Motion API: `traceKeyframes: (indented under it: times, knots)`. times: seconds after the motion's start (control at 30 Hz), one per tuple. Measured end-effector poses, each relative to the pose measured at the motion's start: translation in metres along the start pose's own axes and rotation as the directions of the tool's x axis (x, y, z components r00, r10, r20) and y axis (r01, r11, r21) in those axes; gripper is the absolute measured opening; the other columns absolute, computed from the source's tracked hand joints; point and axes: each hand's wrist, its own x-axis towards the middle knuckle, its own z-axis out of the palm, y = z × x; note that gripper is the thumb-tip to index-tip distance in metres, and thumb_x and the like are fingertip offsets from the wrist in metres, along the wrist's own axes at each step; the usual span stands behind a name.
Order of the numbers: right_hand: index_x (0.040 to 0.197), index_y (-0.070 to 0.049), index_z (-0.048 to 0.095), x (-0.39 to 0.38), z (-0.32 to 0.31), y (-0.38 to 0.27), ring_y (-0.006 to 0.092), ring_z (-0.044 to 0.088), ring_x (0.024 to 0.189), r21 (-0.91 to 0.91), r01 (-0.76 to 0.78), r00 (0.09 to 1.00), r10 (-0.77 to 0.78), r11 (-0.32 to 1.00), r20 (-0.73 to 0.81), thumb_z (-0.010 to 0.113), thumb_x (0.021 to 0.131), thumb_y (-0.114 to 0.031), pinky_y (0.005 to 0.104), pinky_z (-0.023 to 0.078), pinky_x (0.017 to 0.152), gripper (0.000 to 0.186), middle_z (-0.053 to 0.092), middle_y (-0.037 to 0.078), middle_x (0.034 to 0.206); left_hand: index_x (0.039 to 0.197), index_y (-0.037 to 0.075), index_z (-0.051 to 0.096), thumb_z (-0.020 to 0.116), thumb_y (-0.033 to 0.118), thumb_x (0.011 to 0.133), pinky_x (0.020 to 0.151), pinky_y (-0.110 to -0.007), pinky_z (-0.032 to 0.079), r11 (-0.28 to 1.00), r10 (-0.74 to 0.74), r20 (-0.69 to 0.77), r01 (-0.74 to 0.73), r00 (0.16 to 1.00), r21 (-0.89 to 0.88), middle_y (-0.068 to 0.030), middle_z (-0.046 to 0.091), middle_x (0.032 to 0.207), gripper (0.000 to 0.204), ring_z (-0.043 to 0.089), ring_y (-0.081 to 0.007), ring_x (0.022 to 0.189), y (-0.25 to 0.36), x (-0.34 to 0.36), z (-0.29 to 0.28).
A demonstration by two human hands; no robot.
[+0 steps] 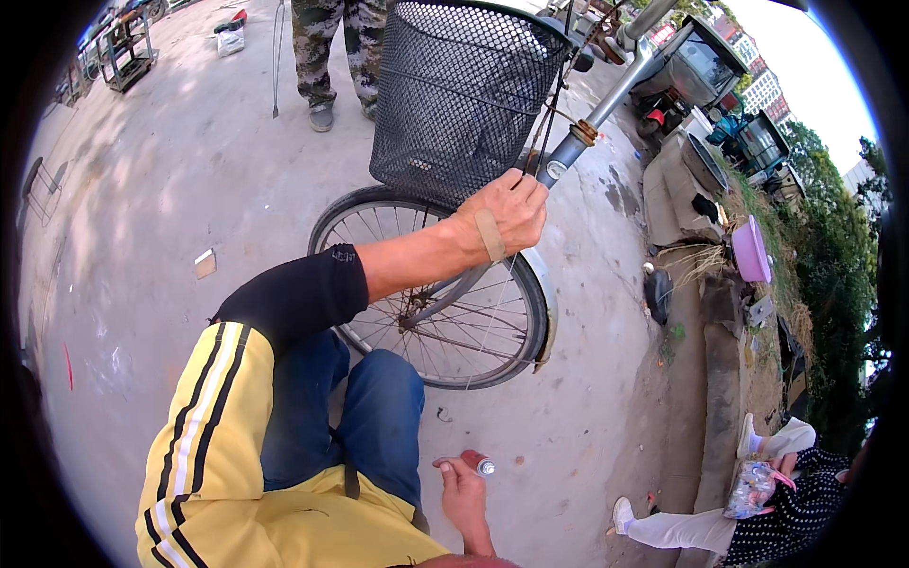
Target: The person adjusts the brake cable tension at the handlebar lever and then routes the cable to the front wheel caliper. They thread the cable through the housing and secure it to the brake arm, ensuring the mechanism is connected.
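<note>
A bicycle stands before me, its front wheel (424, 352) turned sideways below a black mesh basket (464, 90). My left hand (507, 213), with a tan plaster at the wrist, is closed on the bicycle at the top of the fork, just below the grey head tube (571, 149). Its fingertips and the exact part they grip are hidden. Low in the picture, beside my knee, my right hand (464, 497) is closed around a small red can (476, 462) with a silver end. The can's label side is too small to make out.
A person in camouflage trousers (341, 47) stands behind the basket. At the right, a seated person in white trousers (686, 530) holds a clear bag (753, 488). A stone kerb (721, 407), a purple basin (750, 250) and parked three-wheelers (696, 62) line the right side.
</note>
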Motion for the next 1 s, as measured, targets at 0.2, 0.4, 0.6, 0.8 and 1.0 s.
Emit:
traceKeyframes:
  times: [0.2,0.4,0.6,0.8,1.0]
  knots:
    - [0.105,-0.008,0.076,-0.010,0.006,0.019,0.0227,0.052,0.048,0.010,0.069,0.995,-0.068,0.998,-0.071,0.061,0.106,-0.020,0.0375,0.042,0.051,0.019,0.054,0.014,0.058,0.071,0.006,0.071,0.068,0.019,0.080,0.077,-0.035,0.043,0.968,0.191,0.100,-0.204,0.977,0.149,-0.0039,0.063,0.083,0.016,0.057,-0.0204,0.091,-0.028,0.040,-0.009]
    - [0.104,-0.005,0.076,-0.017,-0.005,0.018,0.0078,0.044,0.057,0.087,-0.003,0.993,0.013,0.996,-0.120,0.060,0.107,-0.016,0.0291,0.037,0.054,0.020,0.049,0.001,0.062,0.074,0.013,0.075,0.071,0.021,0.084,0.079,-0.037,0.051,0.909,0.385,0.468,-0.416,0.796,-0.040,-0.0042,0.076,0.081,0.013,0.072,-0.0232,0.085,-0.058,0.081,0.001]
    - [0.103,-0.003,0.075,-0.032,-0.021,0.022,0.0081,0.042,0.056,0.253,-0.042,0.972,0.098,0.967,-0.213,0.059,0.107,-0.018,0.0291,0.036,0.053,0.023,0.044,-0.001,0.059,0.076,0.015,0.072,0.071,0.018,0.083,0.077,-0.040,0.055,0.881,0.460,0.489,-0.449,0.741,-0.150,-0.0037,0.074,0.079,0.007,0.075,-0.0268,0.080,-0.061,0.105,0.016]
    - [0.104,-0.001,0.069,-0.067,-0.029,0.070,0.0082,0.048,0.064,0.287,-0.094,0.912,0.198,0.953,-0.358,0.058,0.108,-0.016,0.0263,0.041,0.059,0.019,0.053,-0.001,0.071,0.077,0.011,0.073,0.071,0.016,0.084,0.073,-0.042,0.058,0.778,0.628,0.260,-0.599,0.733,-0.191,-0.0051,0.075,0.080,0.008,0.076,-0.0312,0.084,-0.081,0.107,0.025]
    - [0.106,-0.002,0.071,-0.154,-0.009,0.206,0.0312,0.067,0.081,-0.118,-0.333,0.856,0.248,0.935,-0.453,0.054,0.106,-0.017,0.0433,0.054,0.078,0.023,0.070,0.016,0.085,0.085,0.005,0.075,0.071,0.011,0.084,0.073,-0.045,0.063,0.888,0.454,0.534,-0.412,0.713,-0.205,-0.0114,0.077,0.089,0.007,0.077,-0.0343,0.089,-0.063,0.114,0.000]
